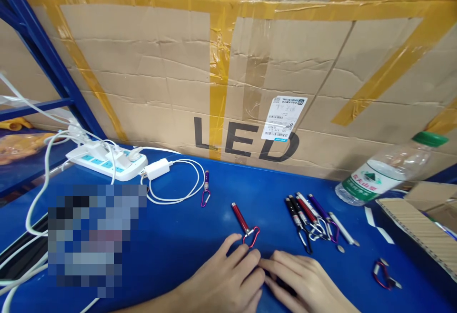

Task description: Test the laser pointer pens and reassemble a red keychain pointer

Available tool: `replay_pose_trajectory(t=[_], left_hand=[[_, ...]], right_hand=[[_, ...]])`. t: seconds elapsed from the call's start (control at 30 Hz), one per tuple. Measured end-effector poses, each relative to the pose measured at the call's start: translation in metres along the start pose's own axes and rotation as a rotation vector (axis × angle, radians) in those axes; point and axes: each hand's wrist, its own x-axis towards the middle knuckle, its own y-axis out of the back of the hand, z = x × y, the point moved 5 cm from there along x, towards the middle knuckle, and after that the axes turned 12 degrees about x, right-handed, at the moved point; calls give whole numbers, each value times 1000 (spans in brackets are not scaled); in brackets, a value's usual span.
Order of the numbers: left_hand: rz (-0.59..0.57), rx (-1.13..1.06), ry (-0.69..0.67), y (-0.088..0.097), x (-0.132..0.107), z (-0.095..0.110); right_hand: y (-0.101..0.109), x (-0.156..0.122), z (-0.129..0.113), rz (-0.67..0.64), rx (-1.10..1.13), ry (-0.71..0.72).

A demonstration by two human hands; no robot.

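Observation:
My left hand (232, 272) and my right hand (300, 275) meet low in the middle, their fingers bent and fingertips close together. What they pinch, if anything, is hidden behind the fingers. Just beyond my left hand lies a slim red keychain flashlight (240, 217) with a red carabiner clip (254, 238) at its near end; whether a finger touches the clip I cannot tell. A purple keychain flashlight (206, 180) lies farther back. Right of my hands several black, red, silver and purple flashlights (307, 210) are grouped side by side, beside a plain silver tube (341, 228).
A loose red carabiner (376, 275) with small metal pieces lies at right. Behind stand a plastic bottle (385, 175) and a taped cardboard box (160, 80). An open carton (421, 232) borders the right. A white power strip (121, 172), charger (157, 169) and cables occupy the left, near a pixelated patch.

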Motion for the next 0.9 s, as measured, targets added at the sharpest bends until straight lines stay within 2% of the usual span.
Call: replay_pose_trajectory(t=[0.23,0.57,0.77,0.9], left_hand=[[23,-19,70,0,-2,-3],[-106,-93,177,-9,-7,-5],[-139,-134,181,-9,-7,-6],[-140,-144,167,-9,-7,-5]], right_hand=[[-4,-1,2,-66,28,-42],[-5,0,2,-62,32,-24],[-4,1,0,-66,40,-19],[-6,-2,5,-87,60,-66]])
